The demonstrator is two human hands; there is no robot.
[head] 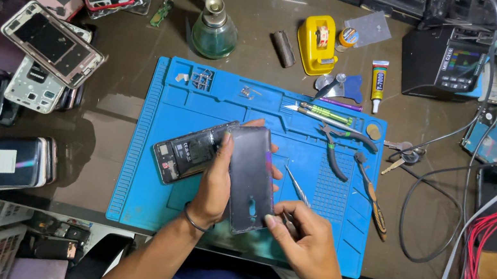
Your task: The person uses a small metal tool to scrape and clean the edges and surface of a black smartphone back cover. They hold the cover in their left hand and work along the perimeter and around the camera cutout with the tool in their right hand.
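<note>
A: What is carried by the surface (132,45), taken from the largest thing down?

B: A blue work mat (148,164) is spread across its middle. Stacks of phone frames (48,46) are piled at the left, and a soldering station (447,64) with trailing cables (443,186) is set at the right. A glass solvent bottle (214,30) is stood just beyond the mat's far edge.

A: And where is the work itself?

B: A dark phone back cover (248,178) is held upright over the mat's near half. It is gripped along its left edge by the left hand (216,183), whose fingers are closed around it. Its lower corner is pinched by the right hand (306,238), also closed. An opened phone body (188,150) is left lying flat on the mat, just behind the left hand.

A: What could go wrong?

B: The cover could be bent or cracked if it is flexed between the two grips. If it slips, the exposed phone body could be struck. Tweezers (297,186) and cutters (338,147) are laid close by, and could be knocked by a wrist. The tiny screws (202,78) at the mat's far edge could be scattered if the mat is jolted. The cables could be snagged by a wide sweep of the right arm.
</note>
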